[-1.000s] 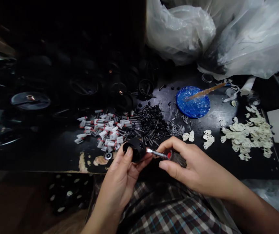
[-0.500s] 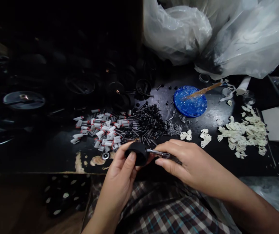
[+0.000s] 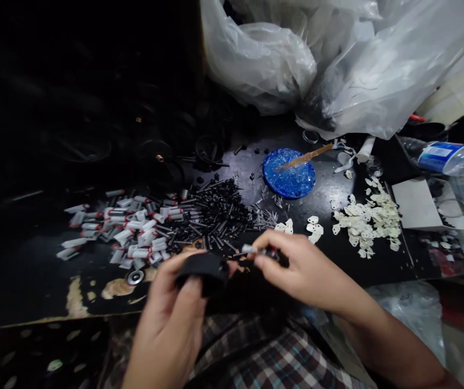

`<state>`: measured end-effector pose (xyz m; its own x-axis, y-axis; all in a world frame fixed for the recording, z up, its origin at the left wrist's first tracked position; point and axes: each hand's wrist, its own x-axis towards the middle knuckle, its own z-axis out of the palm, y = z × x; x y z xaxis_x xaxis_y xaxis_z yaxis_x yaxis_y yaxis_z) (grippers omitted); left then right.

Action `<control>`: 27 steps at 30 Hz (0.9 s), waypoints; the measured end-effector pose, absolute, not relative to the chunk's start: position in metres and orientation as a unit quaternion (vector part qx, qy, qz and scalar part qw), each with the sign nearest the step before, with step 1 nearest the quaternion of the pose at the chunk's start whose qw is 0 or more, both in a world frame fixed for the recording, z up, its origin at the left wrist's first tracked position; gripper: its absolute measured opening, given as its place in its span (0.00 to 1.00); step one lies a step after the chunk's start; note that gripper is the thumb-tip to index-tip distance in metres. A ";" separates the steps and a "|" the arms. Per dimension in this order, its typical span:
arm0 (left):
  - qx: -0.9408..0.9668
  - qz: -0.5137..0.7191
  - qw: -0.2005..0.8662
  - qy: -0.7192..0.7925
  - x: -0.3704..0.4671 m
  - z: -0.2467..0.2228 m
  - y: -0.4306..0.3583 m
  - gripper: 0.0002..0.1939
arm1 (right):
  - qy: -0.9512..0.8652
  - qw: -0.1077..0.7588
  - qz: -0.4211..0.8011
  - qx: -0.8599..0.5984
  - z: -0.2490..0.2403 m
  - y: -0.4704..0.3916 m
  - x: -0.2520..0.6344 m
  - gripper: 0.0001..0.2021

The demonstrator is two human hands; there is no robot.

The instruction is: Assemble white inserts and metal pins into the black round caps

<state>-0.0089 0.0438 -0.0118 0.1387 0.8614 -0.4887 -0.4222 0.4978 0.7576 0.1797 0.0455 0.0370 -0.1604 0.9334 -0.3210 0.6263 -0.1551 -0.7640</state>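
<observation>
My left hand (image 3: 171, 319) is closed around a black cup-shaped part (image 3: 203, 273), thumb at its near rim; motion blurs both. Just to the right, my right hand (image 3: 297, 267) pinches a slim dark piece with a pale tip (image 3: 249, 248); its exact kind is unclear. A gap separates that tip from the black part. Beyond my hands lie a heap of small black springs and dark bits (image 3: 216, 213) and a pile of grey-white cylinders with red ends (image 3: 134, 229). A small ring-shaped part (image 3: 135, 277) rests near the table's front edge.
A blue lid with clear paste (image 3: 286, 181) holds a wooden stick (image 3: 311, 156). Cream-coloured flat pieces (image 3: 372, 216) are heaped at the right, near a white box (image 3: 416, 202) and a plastic bottle (image 3: 443, 156). Plastic bags (image 3: 264, 65) bulge at the back. Dark round parts stand back left.
The slim piece in my right hand has come away from the black part, leaving a gap. My left hand and the black part moved left and tilted. The view has swung right.
</observation>
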 end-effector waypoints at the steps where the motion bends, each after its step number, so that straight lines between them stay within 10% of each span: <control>1: 0.214 0.421 0.746 0.469 -0.001 -0.013 0.045 0.11 | -0.650 0.153 0.329 -0.667 0.034 0.048 0.180 0.05; 6: 0.194 0.398 0.778 0.446 0.011 -0.020 0.063 0.16 | -0.708 0.015 0.107 -0.698 0.020 0.063 0.180 0.07; 27: 0.210 0.428 0.743 0.469 -0.006 -0.022 0.049 0.13 | -0.759 0.001 0.101 -0.644 0.015 0.066 0.166 0.07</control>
